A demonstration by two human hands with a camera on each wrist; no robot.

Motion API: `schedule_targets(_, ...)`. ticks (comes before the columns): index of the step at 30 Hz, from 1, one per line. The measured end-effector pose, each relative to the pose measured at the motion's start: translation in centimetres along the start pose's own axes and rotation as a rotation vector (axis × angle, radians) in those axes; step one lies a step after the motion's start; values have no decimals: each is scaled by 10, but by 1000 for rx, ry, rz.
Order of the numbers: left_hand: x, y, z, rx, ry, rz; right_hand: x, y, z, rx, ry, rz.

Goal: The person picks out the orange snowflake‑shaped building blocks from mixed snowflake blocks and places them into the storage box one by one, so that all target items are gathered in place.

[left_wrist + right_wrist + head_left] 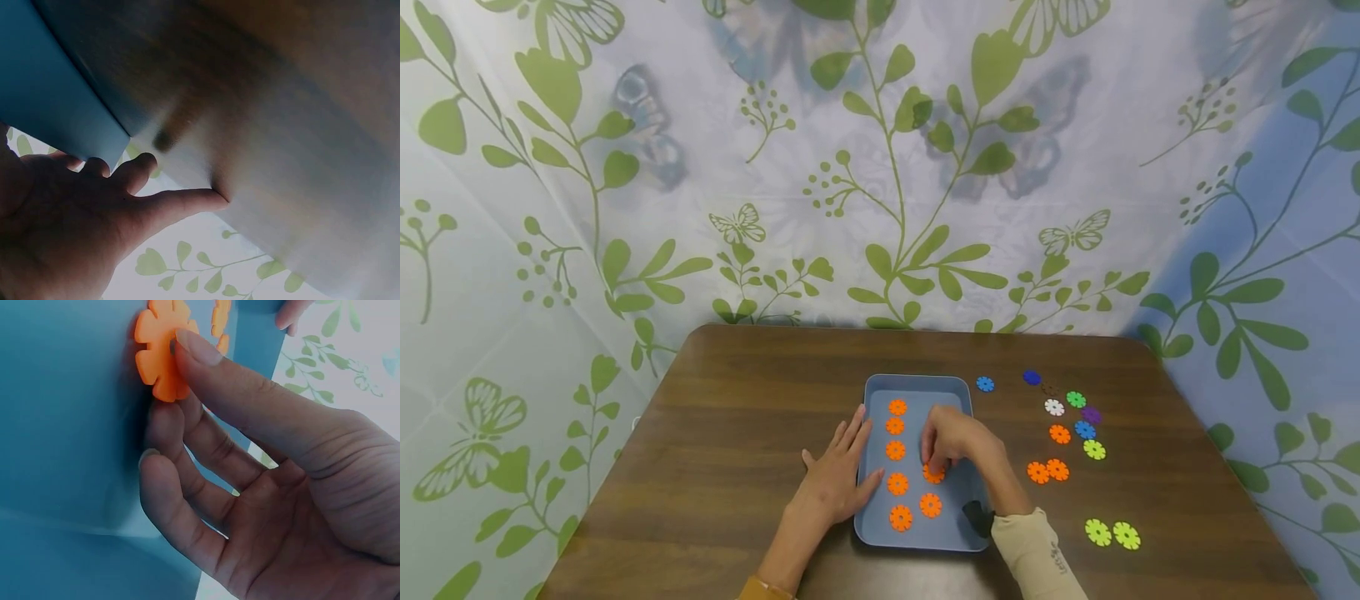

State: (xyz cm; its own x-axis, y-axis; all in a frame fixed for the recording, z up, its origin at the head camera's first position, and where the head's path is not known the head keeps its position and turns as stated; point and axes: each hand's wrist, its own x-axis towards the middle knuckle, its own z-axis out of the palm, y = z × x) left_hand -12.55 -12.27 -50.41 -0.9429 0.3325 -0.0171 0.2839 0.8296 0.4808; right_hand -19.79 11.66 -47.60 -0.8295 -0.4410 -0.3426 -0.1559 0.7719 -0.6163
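Observation:
A blue-grey tray (872,533) lies on the table. My right hand (961,435) is over its right half, pinching an orange notched disc (156,357) close to the tray floor. In the right wrist view the thumb presses the disc's face, with fingertips at its lower edge. Several flat orange discs (896,450) line the tray's left side, and another orange disc (930,505) lies just in front of the pinched one. Along the tray's left rim rests my left hand (831,487), fingers spread and thumb over the edge; it holds nothing.
Right of the tray lie loose notched discs: several orange (1059,434), a white (1054,407), a green (1076,400), a purple (1092,415), blue ones (1085,430) and yellow-green ones (1097,532). A dark patch (977,518) shows beside the right wrist. Patterned cloth (820,250) hangs behind the table (737,417).

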Motion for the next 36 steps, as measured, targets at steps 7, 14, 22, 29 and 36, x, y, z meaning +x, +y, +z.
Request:
schedule_targets(7,0,0,-1,0,2,-1,-1,-3,1,-32,31,2)
schedule_targets(14,0,0,-1,3,5,3,0,-1,1,-17,40,-4)
schedule_targets(22,2,-1,-2,-3,10,16,0,2,2,-12,59,-11)
schedule_targets(29,1,0,-1,-4,1,6,-3,4,-2,5,83,-40)
schedule_targets(36,0,-2,1,-3,-13,-1,-12,3,-10,-11,225,-154)
